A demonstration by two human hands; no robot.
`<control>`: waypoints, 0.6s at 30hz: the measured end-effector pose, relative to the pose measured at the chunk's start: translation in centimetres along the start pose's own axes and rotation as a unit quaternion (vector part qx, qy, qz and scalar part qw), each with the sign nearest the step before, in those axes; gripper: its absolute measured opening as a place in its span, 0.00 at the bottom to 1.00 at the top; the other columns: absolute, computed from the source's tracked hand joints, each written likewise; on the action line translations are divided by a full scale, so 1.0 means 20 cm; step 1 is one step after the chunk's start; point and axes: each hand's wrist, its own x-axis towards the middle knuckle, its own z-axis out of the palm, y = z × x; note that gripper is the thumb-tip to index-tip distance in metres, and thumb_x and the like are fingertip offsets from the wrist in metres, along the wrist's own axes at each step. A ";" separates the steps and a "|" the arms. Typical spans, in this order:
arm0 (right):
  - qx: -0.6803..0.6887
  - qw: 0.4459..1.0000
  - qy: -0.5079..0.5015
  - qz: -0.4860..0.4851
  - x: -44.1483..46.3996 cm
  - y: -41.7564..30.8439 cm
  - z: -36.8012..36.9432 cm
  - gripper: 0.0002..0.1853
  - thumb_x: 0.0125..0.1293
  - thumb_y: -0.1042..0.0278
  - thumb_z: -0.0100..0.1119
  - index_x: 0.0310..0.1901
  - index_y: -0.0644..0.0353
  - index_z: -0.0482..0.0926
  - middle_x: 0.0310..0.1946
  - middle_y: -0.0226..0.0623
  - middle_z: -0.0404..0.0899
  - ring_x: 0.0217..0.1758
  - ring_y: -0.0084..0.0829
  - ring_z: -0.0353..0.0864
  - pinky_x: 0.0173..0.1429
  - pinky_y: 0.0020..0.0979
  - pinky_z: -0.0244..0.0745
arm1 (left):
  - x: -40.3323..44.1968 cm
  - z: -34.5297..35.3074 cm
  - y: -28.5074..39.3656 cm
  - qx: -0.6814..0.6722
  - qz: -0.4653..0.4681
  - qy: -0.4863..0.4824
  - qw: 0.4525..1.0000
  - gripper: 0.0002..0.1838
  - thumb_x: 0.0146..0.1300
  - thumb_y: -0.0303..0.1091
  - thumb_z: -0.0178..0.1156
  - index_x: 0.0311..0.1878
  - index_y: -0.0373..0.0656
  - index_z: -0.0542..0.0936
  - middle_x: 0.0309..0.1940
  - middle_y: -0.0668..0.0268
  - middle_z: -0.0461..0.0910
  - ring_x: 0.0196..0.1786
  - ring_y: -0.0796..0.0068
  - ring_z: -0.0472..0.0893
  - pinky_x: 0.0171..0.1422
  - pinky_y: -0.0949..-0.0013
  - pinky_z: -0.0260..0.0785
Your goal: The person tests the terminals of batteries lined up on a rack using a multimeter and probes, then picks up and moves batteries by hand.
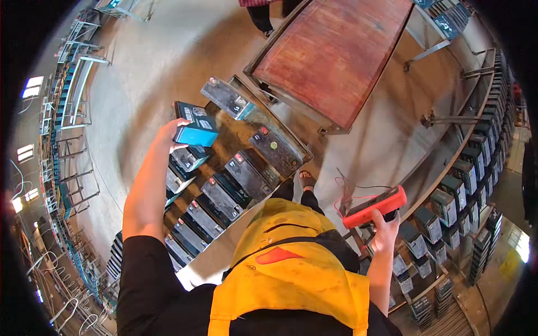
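At the left, my left hand (172, 134) is closed on the near end of a battery with a blue side (196, 134), which sits tilted over others at the cart's left edge. My right hand (384, 231) grips a red multimeter (374, 206), with thin red and black leads trailing from its left end. Between my hands, several batteries with grey tops (222, 197) stand in rows on a low cart (302, 150). One battery (227, 97) lies at the cart's far end, and another with a round green sticker (274, 149) is at its right side.
A table with a worn red top (336, 56) stands ahead. Long racks of batteries (448, 207) curve along the right, and more racks (61, 140) line the left. Part of another person (260, 15) shows at the top.
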 end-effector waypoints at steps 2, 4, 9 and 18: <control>-0.020 1.000 -0.002 0.018 -0.02 -0.02 -0.02 0.40 0.57 0.61 0.91 0.69 0.58 0.79 0.49 0.27 0.88 0.44 0.25 0.87 0.42 0.28 0.79 | 0.00 0.00 0.02 0.004 -0.001 0.006 1.000 0.36 0.57 0.50 0.82 0.69 0.52 0.83 0.62 0.59 0.88 0.64 0.57 0.87 0.74 0.38 0.80; 0.011 1.000 -0.001 0.005 -0.03 -0.03 -0.01 0.40 0.57 0.62 0.91 0.69 0.58 0.79 0.51 0.29 0.88 0.48 0.27 0.88 0.51 0.32 0.82 | -0.01 -0.02 0.03 0.024 -0.008 0.003 1.000 0.36 0.58 0.50 0.81 0.69 0.52 0.83 0.62 0.59 0.88 0.64 0.57 0.88 0.73 0.39 0.81; 0.034 0.999 0.021 -0.006 -0.06 0.02 -0.07 0.40 0.58 0.64 0.90 0.70 0.59 0.78 0.53 0.31 0.88 0.52 0.27 0.86 0.60 0.35 0.79 | 0.00 -0.01 0.09 0.042 0.000 -0.002 0.999 0.33 0.62 0.52 0.79 0.68 0.52 0.83 0.62 0.60 0.88 0.65 0.57 0.87 0.73 0.38 0.81; 0.023 0.995 0.092 -0.039 -0.13 0.00 -0.13 0.34 0.56 0.59 0.91 0.61 0.56 0.83 0.42 0.23 0.86 0.35 0.18 0.80 0.30 0.25 0.66 | -0.02 0.04 0.05 -0.008 0.020 0.043 0.999 0.35 0.65 0.53 0.80 0.70 0.46 0.83 0.64 0.55 0.87 0.63 0.51 0.89 0.73 0.28 0.78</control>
